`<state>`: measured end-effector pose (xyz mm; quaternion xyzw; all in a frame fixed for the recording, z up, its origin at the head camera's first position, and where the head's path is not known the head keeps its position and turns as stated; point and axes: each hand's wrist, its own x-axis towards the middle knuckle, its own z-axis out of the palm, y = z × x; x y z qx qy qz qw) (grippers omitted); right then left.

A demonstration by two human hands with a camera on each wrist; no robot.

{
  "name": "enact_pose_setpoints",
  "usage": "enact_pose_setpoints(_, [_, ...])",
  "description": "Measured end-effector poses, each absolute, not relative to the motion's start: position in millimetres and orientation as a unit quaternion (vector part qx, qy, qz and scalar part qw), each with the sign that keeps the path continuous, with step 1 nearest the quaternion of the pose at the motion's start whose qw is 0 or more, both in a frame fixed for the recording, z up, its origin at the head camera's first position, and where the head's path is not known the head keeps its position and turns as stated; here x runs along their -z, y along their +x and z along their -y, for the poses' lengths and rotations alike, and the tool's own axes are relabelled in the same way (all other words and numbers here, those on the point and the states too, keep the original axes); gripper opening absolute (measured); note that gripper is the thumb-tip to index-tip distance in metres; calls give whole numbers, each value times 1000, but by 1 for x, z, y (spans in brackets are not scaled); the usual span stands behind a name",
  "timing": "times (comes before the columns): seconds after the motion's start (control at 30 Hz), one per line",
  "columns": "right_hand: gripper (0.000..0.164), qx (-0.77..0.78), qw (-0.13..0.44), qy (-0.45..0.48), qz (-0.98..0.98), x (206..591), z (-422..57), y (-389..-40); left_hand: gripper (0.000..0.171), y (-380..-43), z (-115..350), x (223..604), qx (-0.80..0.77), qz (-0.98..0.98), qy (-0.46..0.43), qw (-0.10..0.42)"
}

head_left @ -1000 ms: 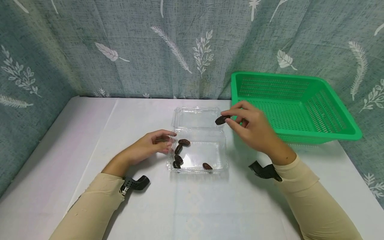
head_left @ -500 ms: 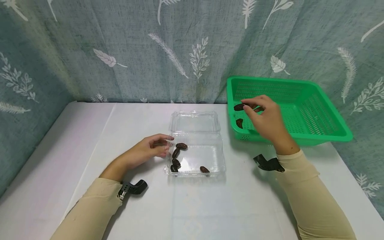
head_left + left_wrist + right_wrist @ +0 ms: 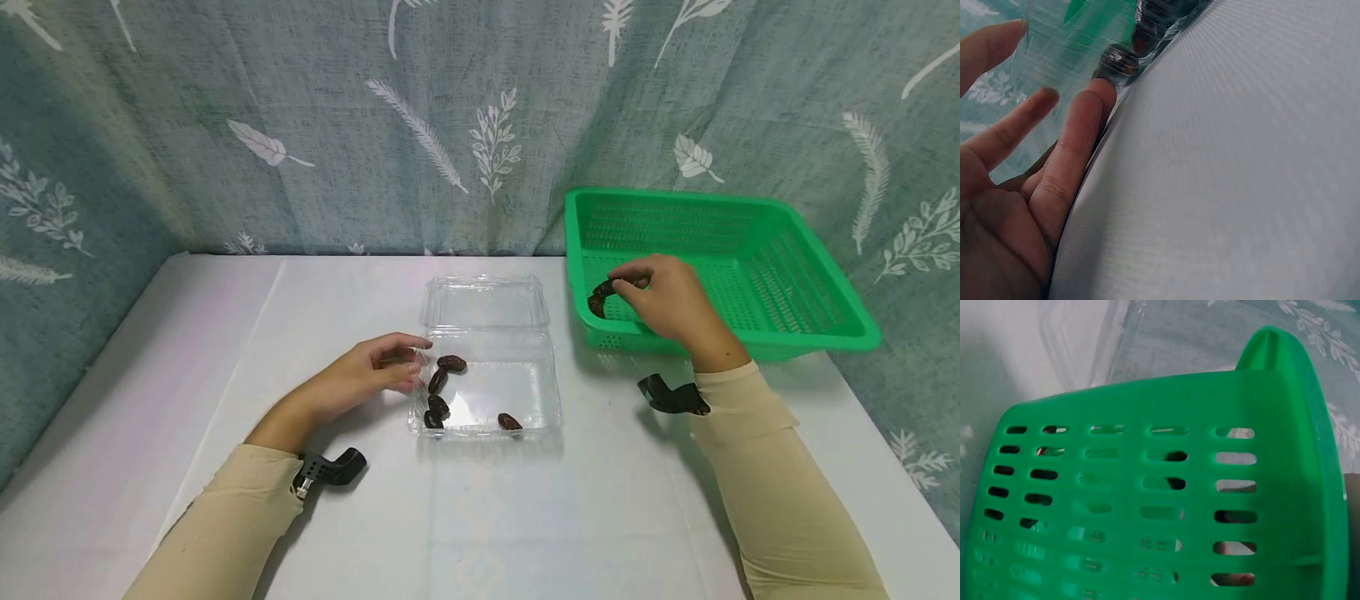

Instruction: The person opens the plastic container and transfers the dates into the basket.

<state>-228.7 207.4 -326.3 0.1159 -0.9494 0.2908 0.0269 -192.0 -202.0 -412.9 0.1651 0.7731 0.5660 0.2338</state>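
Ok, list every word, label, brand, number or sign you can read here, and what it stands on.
None can be read.
Patterned backdrop cloth: white plant prints only, no lettering seen.
Green basket: no lettering seen.
Clear plastic container: any moulded marks are too small and faint to read.

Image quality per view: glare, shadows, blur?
Head: glare spot in the clear container, soft shadow beside the right sleeve. Left wrist: dim, shadow on the tablecloth by the left hand. Right wrist: background soft behind the green basket.

Five dates [image 3: 452, 363] lie in a container [image 3: 517, 387] on the table [image 3: 480, 517], left of the basket [image 3: 750, 343].
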Motion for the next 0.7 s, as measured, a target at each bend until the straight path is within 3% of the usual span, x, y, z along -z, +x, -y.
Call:
enact_pose_setpoints(0.17, [27, -283, -21, 120, 951, 327, -207, -232, 48, -192, 202, 412, -566, -774, 165, 233])
enact_pose_setpoints(0.7, [26, -280, -60, 136, 948, 327, -205, -234, 47, -192, 201, 412, -563, -779, 157, 227])
